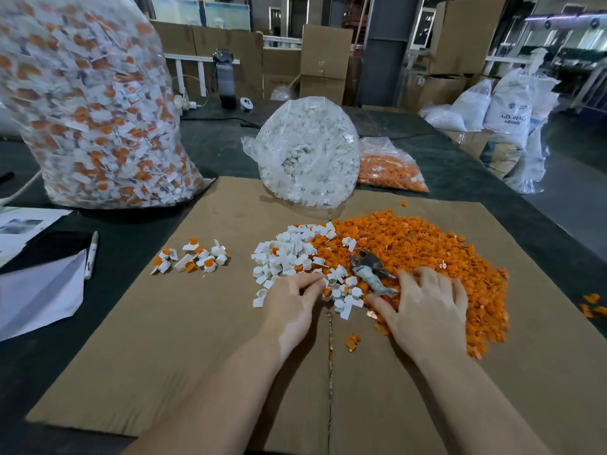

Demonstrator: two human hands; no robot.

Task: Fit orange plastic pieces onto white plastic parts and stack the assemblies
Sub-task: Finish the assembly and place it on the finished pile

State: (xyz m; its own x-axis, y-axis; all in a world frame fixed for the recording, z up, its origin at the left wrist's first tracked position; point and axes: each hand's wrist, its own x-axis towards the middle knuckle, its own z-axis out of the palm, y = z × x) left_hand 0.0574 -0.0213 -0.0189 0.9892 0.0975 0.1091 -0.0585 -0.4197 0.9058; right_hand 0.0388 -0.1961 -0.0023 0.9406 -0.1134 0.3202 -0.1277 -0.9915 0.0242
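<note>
A heap of orange plastic pieces (423, 257) covers the right of the cardboard sheet (164, 356). Beside it on the left lies a heap of white plastic parts (289, 254). A small group of finished white-and-orange assemblies (193, 257) lies further left. My left hand (289, 307) reaches into the near edge of the white heap, its fingertips pinching a white part. My right hand (427, 310) lies spread, palm down, on the near side of the orange heap, fingers straight. A pair of pliers (371, 270) lies between the two hands.
A big clear bag of assemblies (88, 103) stands at the back left. A clear bag of white parts (308, 152) and a bag of orange pieces (387, 169) sit behind the cardboard. Papers and a marker (91, 254) lie at the left. Sacks and boxes stand beyond the table.
</note>
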